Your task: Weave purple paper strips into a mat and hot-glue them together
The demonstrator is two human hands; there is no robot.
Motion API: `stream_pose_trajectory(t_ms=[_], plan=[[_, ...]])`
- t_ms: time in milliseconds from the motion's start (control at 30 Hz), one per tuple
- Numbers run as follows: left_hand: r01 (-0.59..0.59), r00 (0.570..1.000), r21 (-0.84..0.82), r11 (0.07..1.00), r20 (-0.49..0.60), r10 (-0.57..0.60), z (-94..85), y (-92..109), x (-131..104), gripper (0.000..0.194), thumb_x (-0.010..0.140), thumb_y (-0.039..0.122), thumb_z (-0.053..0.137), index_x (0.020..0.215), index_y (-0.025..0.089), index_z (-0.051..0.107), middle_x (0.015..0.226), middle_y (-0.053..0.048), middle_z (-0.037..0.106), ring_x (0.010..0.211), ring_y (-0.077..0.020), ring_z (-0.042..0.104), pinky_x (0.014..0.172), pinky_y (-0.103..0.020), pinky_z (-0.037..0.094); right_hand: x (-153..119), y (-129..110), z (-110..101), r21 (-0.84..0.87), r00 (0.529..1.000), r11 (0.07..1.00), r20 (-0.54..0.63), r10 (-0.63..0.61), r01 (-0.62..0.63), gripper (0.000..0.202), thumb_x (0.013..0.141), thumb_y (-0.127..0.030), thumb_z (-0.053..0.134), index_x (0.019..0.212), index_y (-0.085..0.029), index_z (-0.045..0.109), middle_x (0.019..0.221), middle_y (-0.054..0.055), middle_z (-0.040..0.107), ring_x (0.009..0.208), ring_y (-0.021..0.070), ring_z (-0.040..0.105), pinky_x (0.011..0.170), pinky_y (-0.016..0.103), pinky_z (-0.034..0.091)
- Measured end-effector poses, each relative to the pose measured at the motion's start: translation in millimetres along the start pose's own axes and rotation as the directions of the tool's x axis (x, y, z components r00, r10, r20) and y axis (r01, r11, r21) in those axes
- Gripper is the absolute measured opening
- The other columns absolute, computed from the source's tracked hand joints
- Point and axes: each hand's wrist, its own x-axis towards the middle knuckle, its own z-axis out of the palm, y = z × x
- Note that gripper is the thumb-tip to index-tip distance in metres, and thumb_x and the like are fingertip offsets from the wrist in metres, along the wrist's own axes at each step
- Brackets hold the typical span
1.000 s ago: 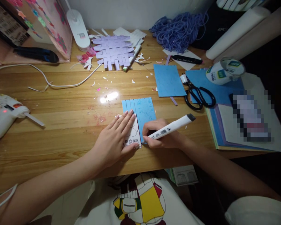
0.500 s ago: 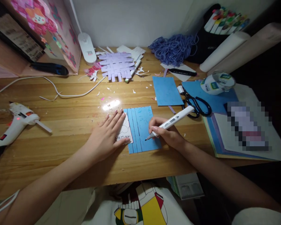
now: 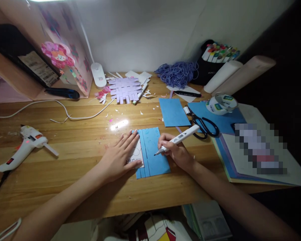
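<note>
My left hand [image 3: 121, 155] lies flat with fingers spread, pressing a small white card [image 3: 139, 152] with black drawings onto a sheet of blue paper [image 3: 157, 164]. Several dark lines run down the left part of the blue paper, beside the card's right edge. In my right hand [image 3: 177, 150] is a white marker [image 3: 182, 136], held in a writing grip. Its dark tip is over the blue paper, right of the lines; whether it touches cannot be made out.
Behind the right hand lie another blue sheet [image 3: 174, 112], black scissors [image 3: 203, 125] and a tape roll [image 3: 222, 104]. Stacked paper [image 3: 240, 157] is at the right. A glue gun [image 3: 27, 147] rests at the left. Woven purple paper [image 3: 125, 88] and purple cord [image 3: 178, 73] are at the back.
The view has tilted upward, so everything sits lower in the picture. The marker tip has shifted slightly toward the drawn lines. My left hand stays flat on the card.
</note>
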Motion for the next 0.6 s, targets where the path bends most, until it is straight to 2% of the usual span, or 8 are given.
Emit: stream_pose_trajectory(t_ms=[267,400,600], plan=[[0.003,1.0,0.012,1.0,0.002,-0.003,-2.2,6.1,27.7,0.079,0.09,0.062,0.031,0.148,0.011,0.011,0.154,-0.011,0.011,0.142,-0.0223,0.006,0.116,-0.041,0.014,1.6,0.6,1.0,0.016,1.0,1.0,-0.015,-0.008,0.009,0.021,0.079,-0.034,0.055,0.065,-0.019,0.054,0.056,-0.004,0.05,0.048,0.01,0.042,0.047,0.023,0.03],[0.01,1.0,0.012,1.0,-0.01,-0.009,-3.0,5.5,32.6,0.08,0.09,0.061,0.032,0.148,0.011,0.009,0.154,-0.011,0.008,0.142,-0.0225,0.007,0.116,-0.041,0.014,1.1,-2.3,1.4,0.0,0.999,0.999,0.001,-0.034,0.034,0.022,0.08,-0.035,0.054,0.065,-0.019,0.053,0.054,-0.004,0.05,0.047,0.0096,0.041,0.045,0.023,0.029],[-0.016,1.0,-0.021,1.0,-0.008,0.016,-3.0,3.0,30.1,0.079,0.09,0.06,0.033,0.148,0.014,0.007,0.154,-0.009,0.007,0.142,-0.0233,0.007,0.116,-0.042,0.015,24.8,-6.1,-2.5,-0.279,0.973,0.946,-0.11,-0.202,0.165,0.021,0.085,-0.035,0.054,0.071,-0.019,0.052,0.063,-0.003,0.053,0.057,0.0112,0.047,0.055,0.025,0.037]])
